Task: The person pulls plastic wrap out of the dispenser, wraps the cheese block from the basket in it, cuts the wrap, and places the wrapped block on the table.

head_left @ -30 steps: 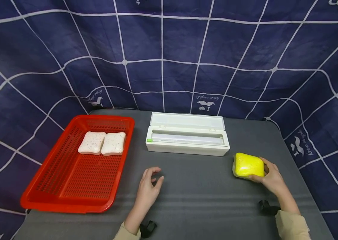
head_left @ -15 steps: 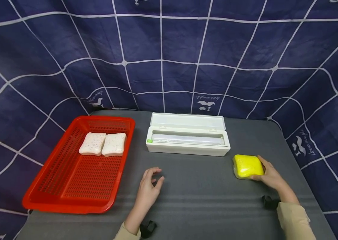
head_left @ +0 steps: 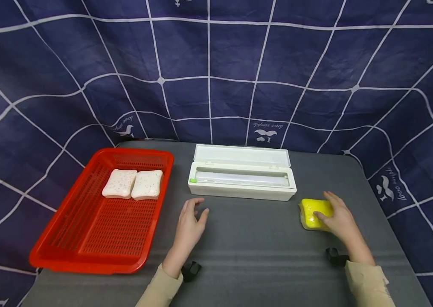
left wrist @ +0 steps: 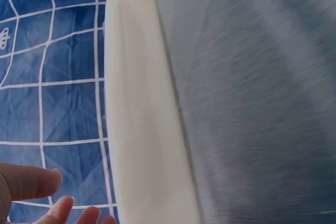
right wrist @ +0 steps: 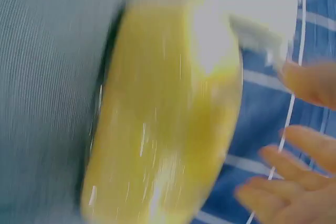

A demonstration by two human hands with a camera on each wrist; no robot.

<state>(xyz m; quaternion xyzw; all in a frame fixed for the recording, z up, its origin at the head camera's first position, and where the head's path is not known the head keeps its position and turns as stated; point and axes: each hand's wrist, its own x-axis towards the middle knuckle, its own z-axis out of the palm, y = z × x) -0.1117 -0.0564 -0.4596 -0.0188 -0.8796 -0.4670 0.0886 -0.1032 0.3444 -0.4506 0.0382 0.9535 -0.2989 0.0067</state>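
Note:
A yellow, rounded, bread-slice-shaped block (head_left: 310,213) in shiny clear wrap lies on the grey table at the right. My right hand (head_left: 339,219) hovers over its right side, thumb and fingers spread; in the right wrist view the blurred fingers (right wrist: 286,187) stand apart from the yellow block (right wrist: 163,114). My left hand (head_left: 190,224) is held above the table, loosely curled around nothing, just in front of a long white cling film dispenser (head_left: 239,190). The dispenser's lid stands open, showing a clear roll inside and a green piece at its left end.
A red perforated basket (head_left: 114,260) stands at the left, with two white speckled bread-slice-shaped pieces (head_left: 119,183) side by side in its back part. A navy curtain (head_left: 235,55) with white grid lines hangs behind the table and along both sides.
My right hand has let go of the yellow block and lifted slightly up and left over it. The left hand has moved forward, toward the dispenser.

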